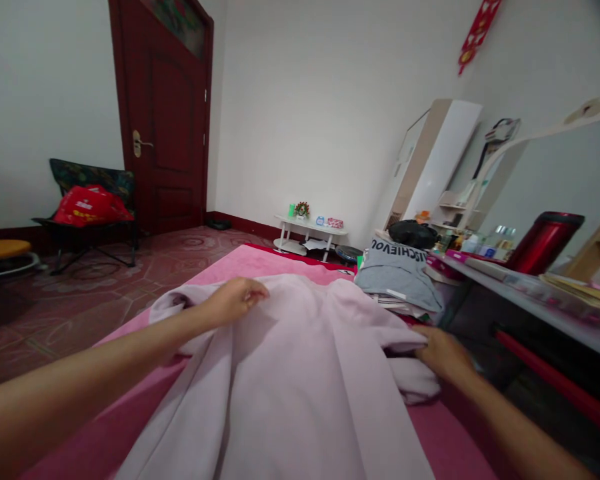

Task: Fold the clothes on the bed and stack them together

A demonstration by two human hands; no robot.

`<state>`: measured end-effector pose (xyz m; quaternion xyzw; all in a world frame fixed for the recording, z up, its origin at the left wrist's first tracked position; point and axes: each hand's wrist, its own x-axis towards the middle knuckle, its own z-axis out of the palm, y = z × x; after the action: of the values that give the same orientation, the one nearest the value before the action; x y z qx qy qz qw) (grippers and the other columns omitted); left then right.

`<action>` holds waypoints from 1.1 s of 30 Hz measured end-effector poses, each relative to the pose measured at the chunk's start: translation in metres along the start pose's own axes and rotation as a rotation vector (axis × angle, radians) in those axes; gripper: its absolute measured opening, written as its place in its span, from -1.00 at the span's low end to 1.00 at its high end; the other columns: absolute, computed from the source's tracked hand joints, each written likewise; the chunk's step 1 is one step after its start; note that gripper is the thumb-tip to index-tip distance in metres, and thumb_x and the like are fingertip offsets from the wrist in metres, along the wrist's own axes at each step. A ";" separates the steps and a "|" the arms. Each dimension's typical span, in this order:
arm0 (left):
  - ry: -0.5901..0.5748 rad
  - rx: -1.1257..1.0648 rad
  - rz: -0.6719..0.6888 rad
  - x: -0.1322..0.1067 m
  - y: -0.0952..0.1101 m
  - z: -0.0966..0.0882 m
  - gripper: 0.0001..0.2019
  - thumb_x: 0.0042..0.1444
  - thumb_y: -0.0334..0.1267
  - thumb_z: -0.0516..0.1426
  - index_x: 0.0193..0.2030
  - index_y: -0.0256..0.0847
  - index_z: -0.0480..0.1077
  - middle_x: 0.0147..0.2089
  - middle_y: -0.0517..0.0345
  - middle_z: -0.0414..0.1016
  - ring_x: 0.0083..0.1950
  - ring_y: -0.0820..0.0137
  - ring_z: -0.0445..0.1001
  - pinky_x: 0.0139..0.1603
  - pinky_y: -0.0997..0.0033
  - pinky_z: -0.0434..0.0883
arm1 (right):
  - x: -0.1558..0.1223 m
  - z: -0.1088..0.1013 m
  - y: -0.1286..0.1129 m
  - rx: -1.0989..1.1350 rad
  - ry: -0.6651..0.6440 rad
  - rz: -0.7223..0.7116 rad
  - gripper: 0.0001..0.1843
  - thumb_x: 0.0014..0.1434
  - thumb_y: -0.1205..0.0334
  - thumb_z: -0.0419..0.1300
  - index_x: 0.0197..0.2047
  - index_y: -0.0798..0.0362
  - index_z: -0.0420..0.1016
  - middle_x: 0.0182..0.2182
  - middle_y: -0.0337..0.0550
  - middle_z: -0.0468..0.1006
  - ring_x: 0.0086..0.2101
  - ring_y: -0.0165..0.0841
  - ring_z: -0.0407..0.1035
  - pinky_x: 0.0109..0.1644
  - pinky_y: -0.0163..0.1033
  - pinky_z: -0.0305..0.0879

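Note:
A pale pink long-sleeved garment (290, 360) lies spread over a bright pink bed cover (220, 263). Just above its upper left part is my left hand (237, 300), fingers loosely bent and apart, with nothing seen in them. At the right side, my right hand (443, 353) is closed on the end of one sleeve (403, 337). That sleeve is bunched and folded beside the garment's body. On the left, the other sleeve (180, 300) lies bent near my left forearm. The garment's lower end runs out of view toward me.
Folded clothes with a grey printed shirt (400, 273) on top are stacked at the bed's right edge. Beside them stands a cluttered dressing table (520, 293) with a red flask (545, 243). A low white table (310, 227), a folding chair (90, 177) and a door (167, 127) are farther back.

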<state>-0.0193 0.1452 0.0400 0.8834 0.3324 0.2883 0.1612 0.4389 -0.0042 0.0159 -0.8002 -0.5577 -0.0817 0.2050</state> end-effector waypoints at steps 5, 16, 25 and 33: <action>0.133 0.370 -0.326 0.029 -0.081 -0.043 -0.61 0.05 -0.39 -0.03 -0.05 -0.18 0.51 0.00 0.09 0.54 0.00 0.29 0.48 0.03 0.40 0.35 | 0.046 -0.033 -0.011 -0.369 -0.109 0.033 -0.74 -0.11 0.35 0.19 -0.32 -0.10 0.61 -0.26 0.09 0.57 -0.20 -0.01 0.44 -0.27 -0.04 0.27; -0.240 0.425 -0.569 0.040 -0.120 -0.005 -0.63 -0.06 -0.01 0.17 -0.25 -0.25 0.56 -0.18 -0.07 0.59 -0.14 0.18 0.52 -0.20 0.41 0.37 | 0.061 0.096 -0.119 0.042 0.027 -0.240 -0.43 0.04 0.31 0.14 0.16 0.15 0.31 0.17 0.08 0.27 0.14 -0.15 0.19 0.17 -0.11 0.19; 0.108 0.547 -0.447 0.054 -0.039 -0.023 -0.70 0.04 -0.24 0.04 -0.10 -0.18 0.44 -0.12 0.06 0.52 -0.07 0.19 0.45 -0.23 0.37 0.29 | 0.055 0.127 -0.096 0.169 0.033 -0.133 -0.57 0.16 0.16 0.04 0.08 0.11 0.38 0.04 -0.03 0.41 0.06 -0.20 0.28 0.16 -0.13 0.19; -0.502 0.347 0.494 -0.046 0.087 0.015 -0.81 0.19 -0.07 0.06 -0.20 -0.08 0.40 -0.31 0.09 0.47 -0.29 0.27 0.43 -0.29 0.23 0.32 | 0.056 0.127 -0.091 0.379 0.081 -0.140 -0.61 0.09 0.14 0.05 -0.04 0.09 0.44 -0.04 -0.02 0.47 0.00 -0.18 0.33 0.13 -0.08 0.22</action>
<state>0.0044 0.0492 0.0512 0.9940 0.1037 0.0329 0.0114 0.3630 0.1240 -0.0574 -0.7027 -0.6087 -0.0215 0.3677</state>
